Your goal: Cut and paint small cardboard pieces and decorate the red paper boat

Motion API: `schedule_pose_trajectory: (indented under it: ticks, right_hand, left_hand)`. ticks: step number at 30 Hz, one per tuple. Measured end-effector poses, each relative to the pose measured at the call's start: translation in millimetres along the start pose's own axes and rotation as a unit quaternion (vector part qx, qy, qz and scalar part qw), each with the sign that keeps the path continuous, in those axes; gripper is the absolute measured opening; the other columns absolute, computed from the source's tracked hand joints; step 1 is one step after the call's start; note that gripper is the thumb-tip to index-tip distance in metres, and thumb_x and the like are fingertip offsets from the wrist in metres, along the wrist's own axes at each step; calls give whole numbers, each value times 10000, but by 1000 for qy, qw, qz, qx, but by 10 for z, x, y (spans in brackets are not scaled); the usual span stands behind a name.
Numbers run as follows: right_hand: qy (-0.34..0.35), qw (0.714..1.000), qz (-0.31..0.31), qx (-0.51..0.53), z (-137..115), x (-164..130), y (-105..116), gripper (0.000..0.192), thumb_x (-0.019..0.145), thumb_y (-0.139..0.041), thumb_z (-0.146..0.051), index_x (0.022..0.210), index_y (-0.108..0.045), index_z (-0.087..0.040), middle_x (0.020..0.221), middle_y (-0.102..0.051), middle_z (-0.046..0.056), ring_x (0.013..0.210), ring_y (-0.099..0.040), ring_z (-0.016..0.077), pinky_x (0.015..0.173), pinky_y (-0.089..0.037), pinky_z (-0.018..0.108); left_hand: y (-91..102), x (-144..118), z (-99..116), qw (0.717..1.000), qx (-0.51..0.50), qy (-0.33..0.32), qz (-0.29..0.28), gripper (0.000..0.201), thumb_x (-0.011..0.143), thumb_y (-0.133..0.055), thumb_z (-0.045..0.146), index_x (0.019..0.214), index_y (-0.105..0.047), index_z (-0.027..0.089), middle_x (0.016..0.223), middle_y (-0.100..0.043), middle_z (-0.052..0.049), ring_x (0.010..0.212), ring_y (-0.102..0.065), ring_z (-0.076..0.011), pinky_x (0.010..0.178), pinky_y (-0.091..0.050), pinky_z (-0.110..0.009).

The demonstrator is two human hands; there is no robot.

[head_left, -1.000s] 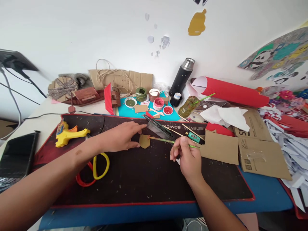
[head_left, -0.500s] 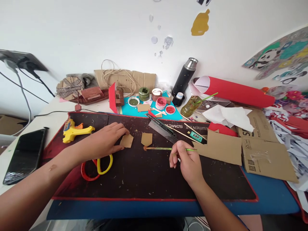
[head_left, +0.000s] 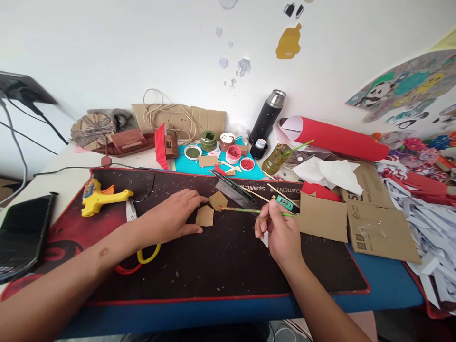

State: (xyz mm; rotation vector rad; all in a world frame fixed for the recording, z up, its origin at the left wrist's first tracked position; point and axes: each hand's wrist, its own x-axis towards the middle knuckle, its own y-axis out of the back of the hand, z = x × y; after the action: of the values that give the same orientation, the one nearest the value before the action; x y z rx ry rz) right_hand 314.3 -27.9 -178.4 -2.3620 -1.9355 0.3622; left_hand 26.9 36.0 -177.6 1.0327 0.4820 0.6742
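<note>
The left hand (head_left: 174, 216) pins a cardboard piece (head_left: 204, 216) flat; the right hand (head_left: 280, 228) grips the paintbrush (head_left: 245, 210), best stroked lightly.

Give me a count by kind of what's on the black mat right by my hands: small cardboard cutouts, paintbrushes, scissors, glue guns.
Small cardboard cutouts: 2, one at the left hand, one by the brush tip
Paintbrushes: 1, held in the right hand
Scissors: 1, partly under the left forearm
Glue guns: 1
Total: 5
</note>
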Motion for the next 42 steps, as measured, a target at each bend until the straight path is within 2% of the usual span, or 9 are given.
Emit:
schedule_pose_trajectory:
  ticks: [7, 13, 17, 21, 26, 30, 34, 37, 42]
  right_hand:
    - [3, 1000, 0, -5, -126, 108, 0, 533, 937, -720, -688, 740, -612, -205, 493, -512, -54, 393, -570, 134, 382, -390, 216]
    - [59, 998, 6, -37, -433, 351, -71, 547, 920, -725, -713, 748, -634, -201, 498, -529, -51, 400, -589, 132, 380, -399, 204]
    - [93, 993, 4, -72, -607, 509, -156, 565, 893, -737, -737, 740, -640, -202, 500, -539, -46, 409, -589, 130, 388, -405, 206]
    - [109, 989, 4, -105, -707, 636, -237, 565, 902, -721, -741, 738, -639, -207, 502, -547, -43, 423, -586, 125, 407, -420, 207]
    - [120, 984, -13, -133, -745, 805, -343, 567, 929, -675, -752, 755, -640, -213, 506, -559, -42, 435, -589, 123, 411, -413, 205]
    - [146, 977, -34, -153, -748, 1042, -517, 581, 945, -632, -768, 755, -639, -219, 502, -574, -38, 420, -572, 120, 408, -405, 213]
    - [178, 967, -65, -167, -735, 1374, -777, 566, 986, -582, -748, 776, -649, -227, 499, -573, -44, 417, -560, 116, 418, -408, 220]
    - [194, 961, -79, -180, -693, 1633, -975, 560, 1002, -562, -740, 777, -640, -233, 514, -563, -50, 424, -569, 120, 428, -414, 226]
    - [224, 930, -97, -276, -536, 1967, -1193, 557, 1045, -491, -718, 800, -654, -244, 562, -578, -52, 462, -606, 130, 487, -438, 236]
  left_hand:
    - [2, -6, -18, 1000, -5, 5, -11, 365, 953, -712, 364, 1282, -629, 227, 1247, -656, -104, 1175, -632, -311, 1043, -512, -455]
    - [-112, -32, -60, 1000, 1, -5, 14, 385, 970, -681, 385, 1316, -609, 234, 1275, -661, -112, 1198, -633, -328, 1098, -489, -504]
    - [-201, -69, -50, 999, 7, 6, 35, 375, 970, -663, 378, 1319, -615, 250, 1323, -655, -117, 1222, -632, -343, 1061, -518, -499]
    - [-269, -101, -38, 998, 26, 13, 56, 413, 962, -659, 352, 1357, -608, 245, 1360, -660, -131, 1240, -638, -353, 1088, -509, -528]
    - [-325, -114, -41, 998, 33, 27, 56, 420, 961, -650, 346, 1370, -618, 253, 1380, -666, -120, 1255, -649, -345, 1103, -513, -540]
    - [-326, -100, -17, 997, 38, 38, 63, 458, 921, -681, 312, 1372, -632, 250, 1383, -677, -122, 1270, -652, -355, 1104, -528, -546]
    - [-324, -83, -9, 998, 31, 45, 43, 464, 907, -691, 277, 1368, -641, 256, 1385, -685, -123, 1265, -665, -365, 1075, -562, -559]
    - [-364, -84, -39, 998, 24, 42, 51, 507, 891, -711, 265, 1391, -626, 258, 1410, -679, -121, 1301, -655, -362, 1118, -545, -566]
    - [-388, -92, -76, 998, 21, 32, 46, 569, 887, -719, 268, 1442, -595, 250, 1464, -663, -134, 1342, -639, -373, 1151, -535, -576]
